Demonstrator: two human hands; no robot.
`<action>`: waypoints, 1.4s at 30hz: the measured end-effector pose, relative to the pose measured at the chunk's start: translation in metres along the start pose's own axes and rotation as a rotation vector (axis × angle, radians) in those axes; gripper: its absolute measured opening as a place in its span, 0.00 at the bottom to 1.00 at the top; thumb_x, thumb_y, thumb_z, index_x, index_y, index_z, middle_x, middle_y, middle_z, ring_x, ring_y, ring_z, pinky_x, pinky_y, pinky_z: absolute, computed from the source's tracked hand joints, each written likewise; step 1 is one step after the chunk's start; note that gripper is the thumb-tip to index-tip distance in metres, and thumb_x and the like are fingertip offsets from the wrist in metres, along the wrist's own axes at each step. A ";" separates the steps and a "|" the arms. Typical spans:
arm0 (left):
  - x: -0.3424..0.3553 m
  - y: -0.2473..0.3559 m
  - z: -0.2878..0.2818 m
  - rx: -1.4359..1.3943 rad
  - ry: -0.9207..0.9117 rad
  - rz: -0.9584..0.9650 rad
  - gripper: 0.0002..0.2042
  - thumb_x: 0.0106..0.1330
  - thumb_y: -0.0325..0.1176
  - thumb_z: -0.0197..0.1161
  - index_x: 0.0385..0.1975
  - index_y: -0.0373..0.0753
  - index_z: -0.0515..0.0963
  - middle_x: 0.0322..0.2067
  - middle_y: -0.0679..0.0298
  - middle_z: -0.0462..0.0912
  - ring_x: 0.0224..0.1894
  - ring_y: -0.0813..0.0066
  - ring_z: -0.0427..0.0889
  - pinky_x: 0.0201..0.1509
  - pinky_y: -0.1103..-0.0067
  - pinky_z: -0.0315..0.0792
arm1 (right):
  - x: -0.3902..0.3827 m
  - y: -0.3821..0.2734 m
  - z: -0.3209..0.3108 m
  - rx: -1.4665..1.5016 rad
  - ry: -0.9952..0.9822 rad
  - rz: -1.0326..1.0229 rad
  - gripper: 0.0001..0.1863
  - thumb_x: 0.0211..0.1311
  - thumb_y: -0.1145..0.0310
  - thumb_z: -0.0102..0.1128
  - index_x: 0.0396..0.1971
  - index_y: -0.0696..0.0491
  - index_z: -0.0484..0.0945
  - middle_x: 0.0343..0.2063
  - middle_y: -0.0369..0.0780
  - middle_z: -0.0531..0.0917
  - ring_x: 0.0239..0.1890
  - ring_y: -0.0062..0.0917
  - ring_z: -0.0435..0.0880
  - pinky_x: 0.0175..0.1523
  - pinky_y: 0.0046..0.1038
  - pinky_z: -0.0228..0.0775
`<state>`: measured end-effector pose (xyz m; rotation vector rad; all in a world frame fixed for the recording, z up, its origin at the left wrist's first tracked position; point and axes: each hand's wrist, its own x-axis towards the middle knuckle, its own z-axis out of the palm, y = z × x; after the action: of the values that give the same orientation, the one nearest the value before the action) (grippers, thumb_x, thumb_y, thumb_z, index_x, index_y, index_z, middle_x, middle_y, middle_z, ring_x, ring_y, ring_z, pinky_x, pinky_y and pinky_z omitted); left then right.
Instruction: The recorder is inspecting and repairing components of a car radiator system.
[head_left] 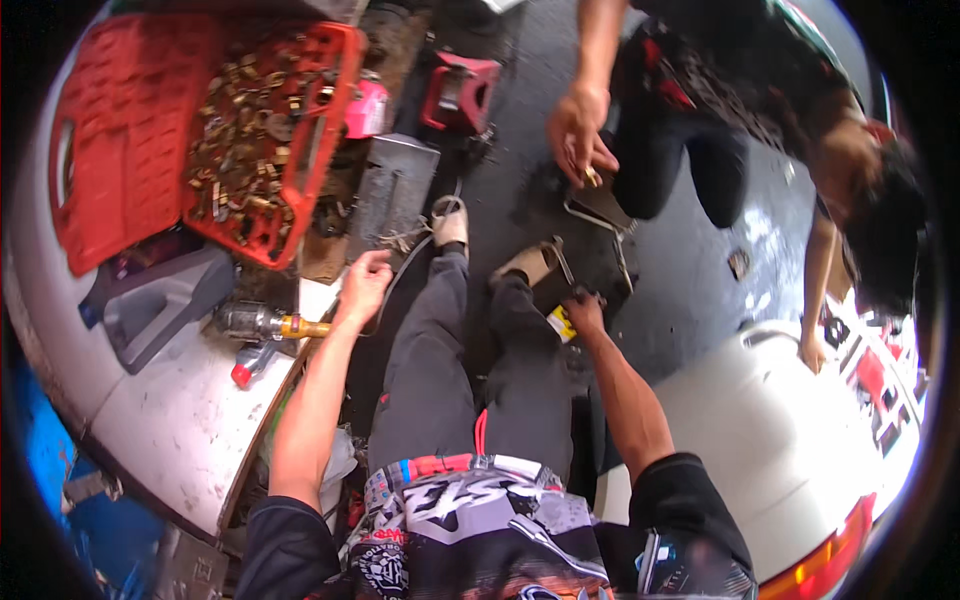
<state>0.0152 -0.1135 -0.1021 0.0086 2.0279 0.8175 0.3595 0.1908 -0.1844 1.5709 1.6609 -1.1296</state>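
My left hand (365,285) is loosely open with fingers apart, just right of the bench edge near a yellow and dark pneumatic tool (255,320) and a thin pale hose or cable (415,255). My right hand (585,312) is closed on a dark tool (580,295), which seems joined to a metal shaft, beside a yellow item (560,323) at my right leg. Above it, a co-worker's hand (575,130) holds a small brass piece (590,177) over a bent metal frame (620,260).
An open red case (120,130) of brass fittings, a grey plastic housing (170,300) and a metal plate (390,190) lie left, with a red jack-like object (460,95) beyond. A kneeling co-worker (750,90) is at upper right, above a white car body (740,420).
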 end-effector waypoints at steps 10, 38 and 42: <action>0.015 0.016 0.013 0.098 -0.136 -0.013 0.17 0.64 0.29 0.56 0.53 0.38 0.74 0.41 0.64 0.81 0.36 0.81 0.78 0.36 0.83 0.71 | -0.029 -0.106 0.078 0.406 -0.123 -0.166 0.17 0.58 0.68 0.62 0.45 0.61 0.76 0.30 0.39 0.82 0.26 0.20 0.78 0.28 0.24 0.71; 0.107 0.102 -0.201 0.456 0.944 0.445 0.18 0.57 0.34 0.61 0.47 0.36 0.76 0.46 0.52 0.77 0.53 0.53 0.73 0.59 0.65 0.65 | -0.026 -0.115 0.076 0.307 -0.280 -0.103 0.14 0.60 0.69 0.58 0.45 0.55 0.76 0.26 0.36 0.79 0.23 0.19 0.76 0.23 0.22 0.66; 0.119 0.103 -0.204 0.504 0.935 0.445 0.18 0.57 0.36 0.61 0.47 0.37 0.76 0.48 0.53 0.76 0.54 0.53 0.72 0.59 0.64 0.65 | -0.029 -0.134 0.078 0.438 -0.337 -0.103 0.15 0.61 0.67 0.58 0.47 0.53 0.76 0.28 0.36 0.79 0.24 0.19 0.77 0.24 0.22 0.68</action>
<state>-0.2393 -0.1072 -0.0628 0.4508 3.1550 0.5861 0.2211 0.1158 -0.1713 1.4461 1.3401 -1.7970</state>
